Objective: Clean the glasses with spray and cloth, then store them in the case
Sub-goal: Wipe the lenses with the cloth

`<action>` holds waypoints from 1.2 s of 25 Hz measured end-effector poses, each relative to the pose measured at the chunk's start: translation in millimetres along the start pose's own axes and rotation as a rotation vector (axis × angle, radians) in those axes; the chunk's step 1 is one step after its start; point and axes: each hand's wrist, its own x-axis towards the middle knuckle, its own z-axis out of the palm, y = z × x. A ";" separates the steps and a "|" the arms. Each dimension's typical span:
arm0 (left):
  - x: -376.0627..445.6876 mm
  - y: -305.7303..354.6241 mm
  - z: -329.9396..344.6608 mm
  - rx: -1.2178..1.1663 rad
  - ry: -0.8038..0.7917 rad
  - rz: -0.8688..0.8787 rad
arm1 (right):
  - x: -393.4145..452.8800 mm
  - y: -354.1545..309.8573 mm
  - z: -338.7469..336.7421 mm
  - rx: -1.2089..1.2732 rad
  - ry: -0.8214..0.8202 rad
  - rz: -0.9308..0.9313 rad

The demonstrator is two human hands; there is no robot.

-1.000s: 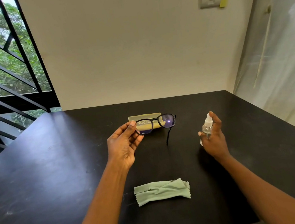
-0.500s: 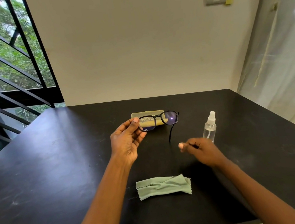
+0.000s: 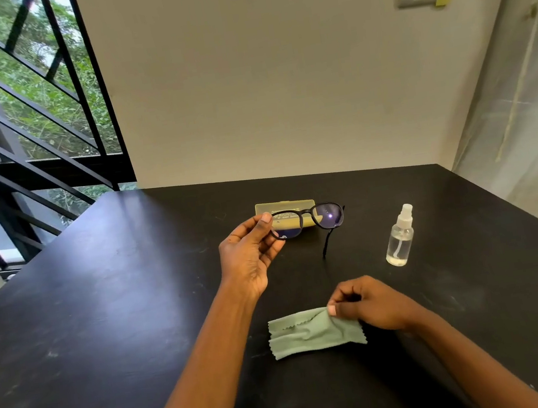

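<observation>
Fingers of the left hand (image 3: 251, 258) are pinching the black glasses (image 3: 308, 220) by their left rim, holding them raised in front of the yellow case (image 3: 284, 206), with one temple hanging down. Lower and to the right, the right hand (image 3: 371, 305) is pinching the right end of the green cloth (image 3: 310, 333), which is lying on the black table (image 3: 103, 313). One spray bottle (image 3: 399, 237) is standing upright near the table's right side. A window (image 3: 21, 100) is showing on the left, a pale wall (image 3: 258, 67) behind.
</observation>
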 end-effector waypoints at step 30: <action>-1.5 -10.6 -0.7 -0.026 -0.035 0.014 | 38.6 -74.6 34.9 -0.482 1.142 -0.410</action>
